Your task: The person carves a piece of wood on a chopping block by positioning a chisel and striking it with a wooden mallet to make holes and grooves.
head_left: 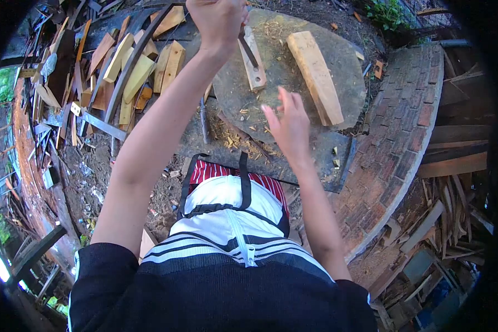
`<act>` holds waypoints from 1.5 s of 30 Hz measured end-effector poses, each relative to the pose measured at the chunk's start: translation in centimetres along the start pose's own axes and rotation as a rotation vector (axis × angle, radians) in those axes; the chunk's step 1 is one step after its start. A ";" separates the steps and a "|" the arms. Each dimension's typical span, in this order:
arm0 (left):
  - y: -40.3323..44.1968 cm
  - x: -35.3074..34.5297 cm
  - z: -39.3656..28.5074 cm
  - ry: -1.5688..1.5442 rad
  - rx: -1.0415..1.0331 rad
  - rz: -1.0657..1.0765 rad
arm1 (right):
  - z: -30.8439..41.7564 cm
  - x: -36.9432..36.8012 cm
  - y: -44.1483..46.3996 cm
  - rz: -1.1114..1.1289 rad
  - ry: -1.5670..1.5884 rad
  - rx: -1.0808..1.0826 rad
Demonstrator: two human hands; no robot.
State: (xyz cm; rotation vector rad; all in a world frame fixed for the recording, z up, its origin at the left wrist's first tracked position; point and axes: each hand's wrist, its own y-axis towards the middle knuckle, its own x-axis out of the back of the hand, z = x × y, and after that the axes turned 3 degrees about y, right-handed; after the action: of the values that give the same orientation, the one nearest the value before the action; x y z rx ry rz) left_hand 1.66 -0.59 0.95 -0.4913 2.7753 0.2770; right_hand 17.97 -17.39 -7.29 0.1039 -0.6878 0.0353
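My left hand is raised at the top of the view, its fingers wrapped round a dark metal tool with a narrow shaft. Most of its handle is hidden in the fist. The shaft slants down to a pale wooden piece with small round holes near its lower end. I cannot tell whether the tip touches the wood. My right hand hovers below and to the right, fingers apart and holding nothing. Beyond it a thick wooden block lies on the round, worn work surface.
Wood offcuts are heaped at the left, with a long curved dark strip across them. Wood chips and a stick lie near me. A brick ledge curves along the right, with scrap boards beyond.
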 end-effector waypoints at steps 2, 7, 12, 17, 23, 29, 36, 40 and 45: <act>-0.3 -0.8 -0.7 -0.010 -0.033 -0.041 | -0.5 -1.9 1.5 -0.011 0.016 -0.008; -0.3 -0.2 -0.3 0.003 -0.047 0.085 | -0.5 -4.3 3.1 -0.055 -0.099 0.009; -0.5 -0.8 0.0 0.100 -0.100 0.116 | 0.1 -4.5 4.7 -0.011 -0.101 -0.100; -0.1 -1.5 -0.1 0.102 -0.125 0.140 | -0.5 -4.2 6.6 -0.055 -0.120 -0.064; 0.3 -1.4 0.2 0.137 -0.153 0.088 | -0.6 -4.2 6.6 -0.049 -0.119 -0.039; 0.3 -2.0 0.0 0.036 -0.116 0.025 | -0.6 -4.2 6.6 -0.048 -0.107 -0.048; 0.2 -1.7 0.4 0.116 -0.144 0.112 | -0.8 -4.2 6.5 -0.051 -0.093 -0.045; -0.7 -2.1 0.4 0.137 -0.178 0.123 | -0.8 -4.3 6.6 -0.045 -0.092 -0.046; -0.4 -1.4 0.7 0.126 -0.223 0.149 | -0.8 -3.3 6.7 0.030 -0.124 -0.007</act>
State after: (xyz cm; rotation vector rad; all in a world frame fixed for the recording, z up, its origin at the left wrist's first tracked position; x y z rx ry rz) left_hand 3.26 -0.33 0.68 -0.3651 2.9244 0.6141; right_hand 15.49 -10.66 -9.43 0.0890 -0.8130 0.0559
